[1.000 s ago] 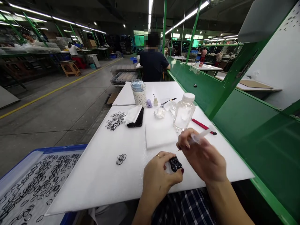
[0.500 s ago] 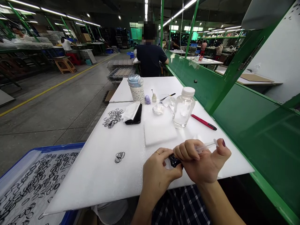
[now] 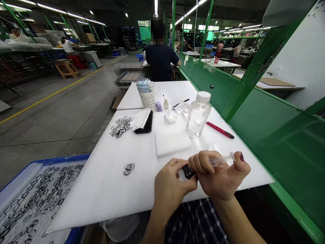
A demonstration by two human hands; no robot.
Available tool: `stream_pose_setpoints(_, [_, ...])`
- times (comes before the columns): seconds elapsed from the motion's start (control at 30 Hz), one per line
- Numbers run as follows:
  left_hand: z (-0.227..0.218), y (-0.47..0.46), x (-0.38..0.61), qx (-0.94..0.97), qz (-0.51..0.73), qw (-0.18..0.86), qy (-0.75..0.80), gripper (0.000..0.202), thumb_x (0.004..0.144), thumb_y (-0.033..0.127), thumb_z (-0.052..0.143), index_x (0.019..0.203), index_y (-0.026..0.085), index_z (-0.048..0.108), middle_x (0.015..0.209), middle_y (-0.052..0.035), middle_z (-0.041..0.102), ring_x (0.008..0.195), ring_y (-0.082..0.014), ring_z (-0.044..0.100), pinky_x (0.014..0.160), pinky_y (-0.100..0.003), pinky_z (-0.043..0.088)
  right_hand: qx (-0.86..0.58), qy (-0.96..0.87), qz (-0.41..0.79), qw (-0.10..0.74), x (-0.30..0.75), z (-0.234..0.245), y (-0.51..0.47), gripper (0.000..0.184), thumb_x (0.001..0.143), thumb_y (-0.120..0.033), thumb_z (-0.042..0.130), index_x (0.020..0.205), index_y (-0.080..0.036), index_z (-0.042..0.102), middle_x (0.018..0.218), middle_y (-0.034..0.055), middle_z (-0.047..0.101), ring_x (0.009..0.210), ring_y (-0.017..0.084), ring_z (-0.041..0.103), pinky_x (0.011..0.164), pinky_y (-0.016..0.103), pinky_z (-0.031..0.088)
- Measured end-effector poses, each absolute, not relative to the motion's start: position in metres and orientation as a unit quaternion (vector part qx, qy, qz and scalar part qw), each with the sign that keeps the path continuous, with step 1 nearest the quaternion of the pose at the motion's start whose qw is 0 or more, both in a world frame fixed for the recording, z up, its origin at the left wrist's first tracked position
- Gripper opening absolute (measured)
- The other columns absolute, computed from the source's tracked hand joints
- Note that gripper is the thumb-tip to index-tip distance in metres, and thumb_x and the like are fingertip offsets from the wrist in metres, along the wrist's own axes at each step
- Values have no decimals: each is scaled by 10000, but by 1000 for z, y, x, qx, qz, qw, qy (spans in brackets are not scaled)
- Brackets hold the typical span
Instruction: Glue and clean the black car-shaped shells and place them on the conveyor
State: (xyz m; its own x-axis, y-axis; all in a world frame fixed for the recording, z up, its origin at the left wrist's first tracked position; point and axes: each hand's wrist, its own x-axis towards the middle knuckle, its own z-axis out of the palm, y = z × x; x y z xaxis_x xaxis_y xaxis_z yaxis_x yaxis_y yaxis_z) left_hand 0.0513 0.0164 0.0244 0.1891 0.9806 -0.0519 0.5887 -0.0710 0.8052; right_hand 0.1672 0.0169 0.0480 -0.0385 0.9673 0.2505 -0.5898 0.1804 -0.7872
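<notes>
**Black piece pinched between both hands, clear syringe tucked in the right**

In the head view, your left hand [image 3: 172, 184], a gold ring on one finger, had its grip closed on a small glossy black piece [image 3: 189, 172], which sat between your hands, low over the white plastic counter [image 3: 101, 200]. Your right hand [image 3: 218, 179] had its grip curled around a slim clear plastic syringe [image 3: 222, 159], the barrel lying across the fingers, while those fingers pressed against the black piece. Keeping both hands close together and low was sound: it steadied the small piece and left little room for a slip. A square white foam pad [image 3: 172, 142] lay just ahead, and a clear plastic bottle with a white cap [image 3: 198, 115] stood beyond it. A small bunch of thin black rings [image 3: 129, 169] lay left of your hands, and many more filled a blue-rimmed tray [image 3: 63, 158] further left.
</notes>
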Motion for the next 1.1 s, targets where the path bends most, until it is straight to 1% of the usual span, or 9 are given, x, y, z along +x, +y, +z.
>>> stream_pose_setpoints(0.33, [20, 17, 51, 690, 275, 359, 565, 306, 658, 269, 683, 957, 306, 736, 969, 60, 689, 630, -124, 481, 615, -264, 392, -243, -394, 572, 677, 166, 48, 14, 601, 758, -731, 342, 462, -211, 291, 428, -27, 178, 442, 124, 199, 476, 303, 217])
stream_pose_setpoints(0.43, [20, 16, 51, 690, 276, 356, 567, 305, 660, 272, 682, 957, 309, 738, 968, 56, 691, 633, -128, 483, 616, -265, 393, -256, -397, 562, 679, 165, 48, 15, 620, 761, -750, 338, 456, -212, 293, 423, -26, 187, 435, 123, 198, 472, 307, 210])
stream_pose_setpoints(0.7, [20, 17, 51, 689, 279, 361, 563, 323, 654, 262, 691, 968, 321, 736, 977, 75, 688, 633, -119, 481, 617, -269, 393, -273, -405, 548, 679, 163, 50, 12, 636, 770, -757, 352, 450, -210, 294, 429, -24, 197, 440, 126, 212, 474, 308, 228])
stream_pose_setpoints(1.1, [19, 16, 50, 690, 278, 364, 560, 332, 663, 270, 699, 992, 299, 729, 986, 82, 684, 649, -112, 490, 637, -272, 409, -304, -404, 510, 696, 161, 51, 9, 633, 768, -761, 369, 455, -215, 311, 438, -20, 215, 447, 130, 232, 464, 302, 231])
